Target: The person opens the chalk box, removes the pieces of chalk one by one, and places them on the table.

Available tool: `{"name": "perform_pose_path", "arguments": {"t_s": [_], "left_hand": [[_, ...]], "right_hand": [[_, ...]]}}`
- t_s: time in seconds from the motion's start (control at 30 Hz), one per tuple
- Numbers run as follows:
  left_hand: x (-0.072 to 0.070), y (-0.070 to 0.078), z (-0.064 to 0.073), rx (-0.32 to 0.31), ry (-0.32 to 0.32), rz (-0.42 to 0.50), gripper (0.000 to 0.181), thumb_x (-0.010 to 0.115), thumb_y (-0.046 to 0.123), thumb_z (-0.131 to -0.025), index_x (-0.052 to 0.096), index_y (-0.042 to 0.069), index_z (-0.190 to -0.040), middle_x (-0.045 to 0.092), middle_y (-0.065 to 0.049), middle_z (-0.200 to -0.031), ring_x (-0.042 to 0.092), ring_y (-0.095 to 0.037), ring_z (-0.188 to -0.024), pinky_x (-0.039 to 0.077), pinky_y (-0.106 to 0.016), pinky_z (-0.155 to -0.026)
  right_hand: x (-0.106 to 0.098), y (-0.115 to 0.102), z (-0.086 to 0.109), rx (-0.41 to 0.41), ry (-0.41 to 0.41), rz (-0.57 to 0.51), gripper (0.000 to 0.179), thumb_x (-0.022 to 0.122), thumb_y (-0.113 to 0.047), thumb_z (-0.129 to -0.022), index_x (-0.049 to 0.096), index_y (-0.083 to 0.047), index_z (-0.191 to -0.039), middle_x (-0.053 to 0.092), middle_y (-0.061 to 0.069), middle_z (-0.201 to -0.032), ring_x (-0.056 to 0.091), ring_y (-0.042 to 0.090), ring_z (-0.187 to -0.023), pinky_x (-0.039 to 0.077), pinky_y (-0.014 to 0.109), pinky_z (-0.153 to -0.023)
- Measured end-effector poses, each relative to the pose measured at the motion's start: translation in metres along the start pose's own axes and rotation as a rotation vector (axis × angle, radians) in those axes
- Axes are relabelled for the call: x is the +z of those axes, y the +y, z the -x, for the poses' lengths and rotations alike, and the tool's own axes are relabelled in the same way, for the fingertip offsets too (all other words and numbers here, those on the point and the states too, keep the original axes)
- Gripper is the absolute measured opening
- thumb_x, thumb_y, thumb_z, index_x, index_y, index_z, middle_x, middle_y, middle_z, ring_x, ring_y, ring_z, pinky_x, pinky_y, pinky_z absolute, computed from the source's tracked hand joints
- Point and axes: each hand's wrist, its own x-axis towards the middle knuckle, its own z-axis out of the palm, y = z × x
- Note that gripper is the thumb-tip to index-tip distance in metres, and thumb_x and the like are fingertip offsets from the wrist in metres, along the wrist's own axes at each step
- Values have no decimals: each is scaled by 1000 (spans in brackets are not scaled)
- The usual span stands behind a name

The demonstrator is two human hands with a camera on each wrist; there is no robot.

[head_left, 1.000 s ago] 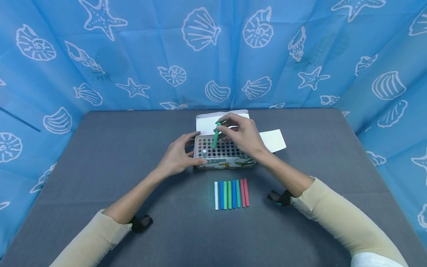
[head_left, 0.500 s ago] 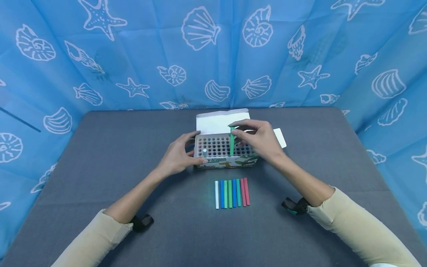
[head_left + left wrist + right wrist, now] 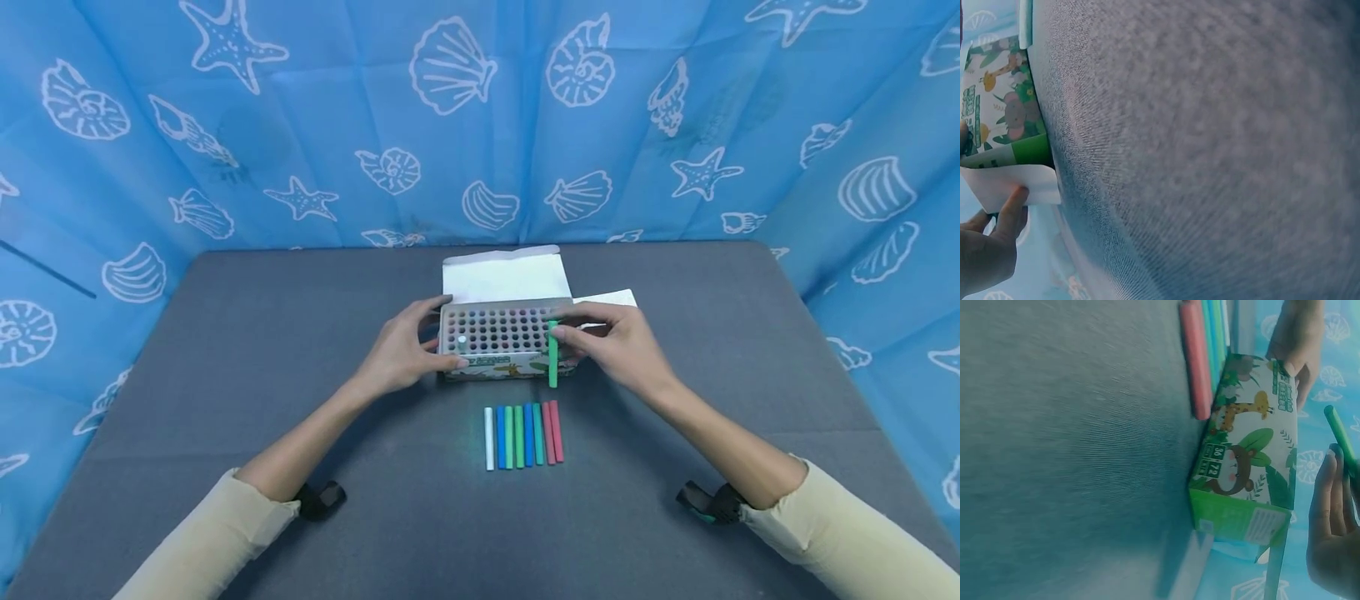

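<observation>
A cardboard box point(image 3: 498, 367) with animal pictures stands open on the table, its top insert full of round holes. My left hand point(image 3: 401, 354) grips the box's left end, thumb at the front edge and fingers round the side and back. One white stick point(image 3: 462, 341) pokes up from a hole near the left front. My right hand point(image 3: 618, 342) pinches a green chalk stick point(image 3: 553, 367) by its upper end, upright before the box's right front. In the right wrist view the green stick's free end shows above that hand. Several chalk sticks point(image 3: 518, 437) lie side by side in front of the box.
The raised white lid point(image 3: 510, 279) leans back behind the box, and a white side flap point(image 3: 615, 297) sticks out to the right, partly behind my right hand. A grey cloth point(image 3: 300, 292) covers the table. A blue shell-print curtain point(image 3: 480, 125) hangs behind.
My right hand has carried the green chalk stick from over the left-middle holes to the right and toward me, past the box's front edge. My left hand has stayed on the box.
</observation>
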Motion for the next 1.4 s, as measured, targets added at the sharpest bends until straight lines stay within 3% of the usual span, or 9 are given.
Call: {"name": "perform_pose_path", "arguments": {"t_s": [0.37, 0.57, 1.0, 1.4], "left_hand": [[1, 0, 1, 1, -1, -1, 93, 88, 16, -76, 36, 12, -153, 34, -17, -154, 41, -38, -138, 50, -36, -100], [1, 0, 1, -1, -5, 6, 93, 88, 16, -76, 36, 11, -153, 35, -17, -153, 40, -38, -138, 50, -36, -100], [1, 0, 1, -5, -3, 5, 94, 88, 15, -76, 36, 12, -153, 35, -18, -153, 41, -38, -137, 50, -36, -99], [0, 2, 0, -9, -5, 4, 95, 89, 14, -74, 36, 11, -153, 36, -18, -151, 43, -37, -135, 51, -34, -98]], "right_hand": [[-9, 14, 33, 110, -61, 30, 25, 71, -13, -94, 70, 0, -115, 74, 10, -87, 71, 21, -68, 61, 37, -65], [-4, 29, 45, 192, -121, -68, 28, 70, -11, -94, 67, 6, -116, 74, 13, -86, 72, 27, -71, 61, 41, -65], [4, 49, 47, 347, -199, -89, 28, 71, -11, -93, 69, 7, -115, 71, 15, -88, 70, 24, -72, 61, 37, -64], [8, 56, 45, 384, -184, -37, 28, 73, -13, -91, 72, 6, -112, 74, 13, -89, 72, 23, -70, 61, 33, -64]]}}
